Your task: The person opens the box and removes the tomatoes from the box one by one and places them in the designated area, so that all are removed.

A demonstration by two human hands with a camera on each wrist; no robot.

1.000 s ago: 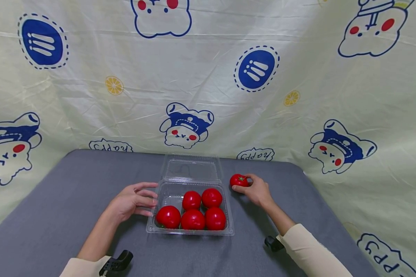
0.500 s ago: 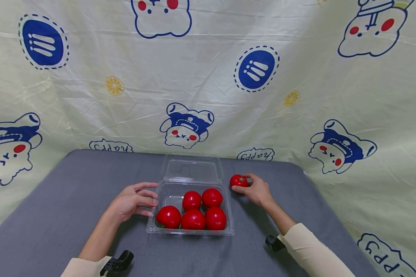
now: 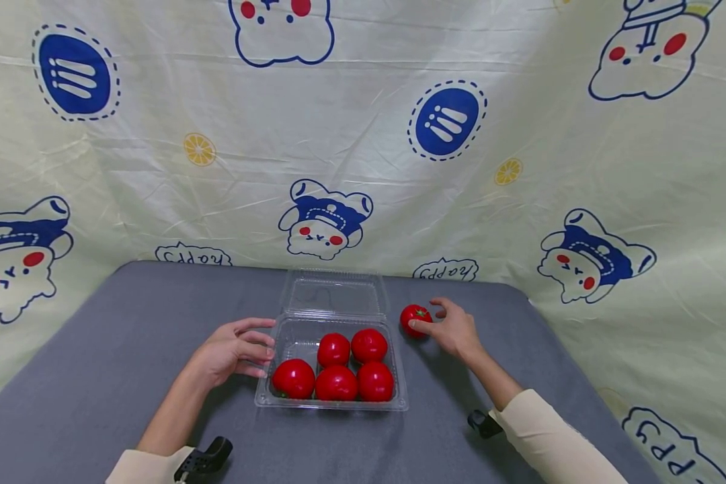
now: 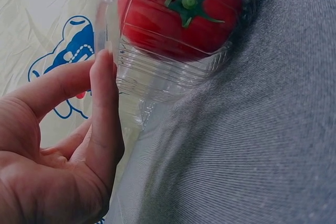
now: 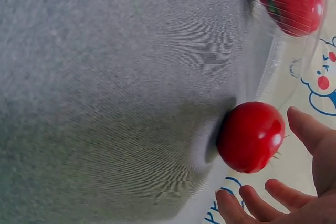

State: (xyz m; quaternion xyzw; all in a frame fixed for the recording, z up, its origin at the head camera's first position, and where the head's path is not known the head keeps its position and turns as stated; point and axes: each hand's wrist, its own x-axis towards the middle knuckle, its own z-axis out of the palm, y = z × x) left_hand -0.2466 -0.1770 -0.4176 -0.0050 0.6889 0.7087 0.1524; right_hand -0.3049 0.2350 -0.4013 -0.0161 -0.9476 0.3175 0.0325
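Note:
In the head view a clear plastic clamshell box [image 3: 331, 405] lies open with several red tomatoes [image 3: 336, 383] in it. My left hand [image 3: 232, 351] is at its left side, fairly straight fingers touching the rim. The left wrist view shows the fingertips [image 4: 105, 59] right at the rim, next to a tomato [image 4: 178, 19] with a green calyx behind the plastic. A single tomato [image 3: 415, 320] sits on the cloth right of the box. Close beside it is my right hand [image 3: 456, 333], thumb and fingers spread around it; the right wrist view shows a gap between fingers and tomato [image 5: 251, 137].
The box's clear lid [image 3: 335, 294] is folded back behind it. A grey cloth [image 3: 151, 323] covers the table. Behind hangs a pale curtain [image 3: 363, 134] with printed bears and orange slices. Each wrist wears a black strapped device [image 3: 206, 459].
My right hand has let go of the single tomato; its fingers have spread and drawn back slightly to the right. The tomato now rests on the cloth. The left hand has not moved.

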